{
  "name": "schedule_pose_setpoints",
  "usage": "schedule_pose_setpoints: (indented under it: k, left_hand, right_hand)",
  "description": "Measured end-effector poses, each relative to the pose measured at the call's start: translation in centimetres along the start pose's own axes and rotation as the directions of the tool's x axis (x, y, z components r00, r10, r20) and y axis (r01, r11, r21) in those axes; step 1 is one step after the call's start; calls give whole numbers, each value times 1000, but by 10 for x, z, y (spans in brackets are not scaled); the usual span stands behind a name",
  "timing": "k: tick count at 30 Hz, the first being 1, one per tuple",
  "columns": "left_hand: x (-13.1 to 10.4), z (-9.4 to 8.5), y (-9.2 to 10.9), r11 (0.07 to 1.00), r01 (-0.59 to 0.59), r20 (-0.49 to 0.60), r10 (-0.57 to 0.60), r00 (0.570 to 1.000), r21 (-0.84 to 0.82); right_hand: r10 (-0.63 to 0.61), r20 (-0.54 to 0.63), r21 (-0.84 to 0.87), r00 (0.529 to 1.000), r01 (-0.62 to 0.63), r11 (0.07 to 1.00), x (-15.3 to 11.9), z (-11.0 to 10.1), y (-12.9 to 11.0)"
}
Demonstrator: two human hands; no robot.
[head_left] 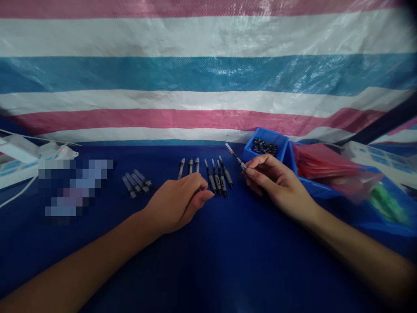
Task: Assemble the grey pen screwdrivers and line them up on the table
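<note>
Head view. The right hand [276,182] pinches a thin pen refill [235,157] between thumb and fingertips; the refill is lifted off the blue table cover [208,261] and slants up toward the far left. The left hand [177,204] rests knuckles-up on the cover with its fingers curled loosely together, fingertips touching or just beside the row of dark pen barrels [217,177]. Whether the left hand grips one of them cannot be told.

Hazards, as judgement:
- The refill is held only near its lower end. A slack pinch could let it tilt or drop among the barrels.
- The barrels lie side by side with nothing to stop them. A sideways brush of the left fingertips could roll or scatter them.
- The three grey-tipped pieces [190,166] lie just beyond the left knuckles and could be knocked in the same way.

Edges and room:
- On the far right, the small blue tray [280,140] of dark parts stands just beyond the right hand, with a larger blue bin [312,187] holding red bags [321,163] beside the right wrist; room on that side is tight.
- A cluster of clear caps [136,182] lies well to the left of the left hand.
- The near part of the cover, between the forearms, offers open space.
- The striped tarp [208,74] closes off the far side.
</note>
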State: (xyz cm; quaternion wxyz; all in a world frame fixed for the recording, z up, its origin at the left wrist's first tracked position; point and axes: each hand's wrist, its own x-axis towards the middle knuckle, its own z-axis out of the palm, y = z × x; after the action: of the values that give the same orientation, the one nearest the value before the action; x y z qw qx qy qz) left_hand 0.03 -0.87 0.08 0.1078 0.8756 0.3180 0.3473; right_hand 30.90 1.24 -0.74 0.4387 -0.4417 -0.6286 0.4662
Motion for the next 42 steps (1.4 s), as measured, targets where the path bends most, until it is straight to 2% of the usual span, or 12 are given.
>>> schedule_pose_setpoints:
  k: [5,16,20,22,23,25,26,27,30,35,39,42]
  left_hand:
    - [0,-4,-1,993,89,8,-89,996,-82]
    - [3,-6,-4,990,-4,89,17,996,-143]
    - [3,-7,-1,961,102,84,-83,993,-257]
    - [5,-6,1,852,264,98,-246,964,-452]
    - [6,-5,2,723,351,133,-342,930,-596]
    - [10,-4,3,320,427,251,-468,847,-845]
    - [12,-5,3,122,414,309,-487,817,-902]
    - [15,-6,3,-13,377,334,-493,803,-926]
    - [22,-15,4,-228,272,354,-558,750,-935]
    - [34,-36,4,-366,94,337,-687,644,-926]
    - [40,-43,-2,-249,92,254,-764,594,-964]
    - [42,-48,-11,-147,84,167,-768,618,-986]
  right_hand:
    - [15,21,63,1000,-17,998,0,0,-4]
    - [9,97,77,995,-17,997,-1,1,-2]
    - [-44,59,62,997,41,997,2,0,-2]
    - [-55,22,59,998,53,997,2,-1,-1]
    - [-50,7,72,999,49,996,2,-1,0]
    - [-24,-5,128,1000,25,992,2,-2,1]
    - [-10,0,160,1000,9,987,1,-3,2]
    - [3,12,186,1000,-5,982,1,-3,2]
    - [7,48,210,999,-17,978,0,-2,1]
    - [-9,74,193,997,-6,981,-1,-1,0]
    - [24,60,92,998,-29,995,-1,-4,2]
    - [16,31,-11,999,-15,1000,-2,-5,0]
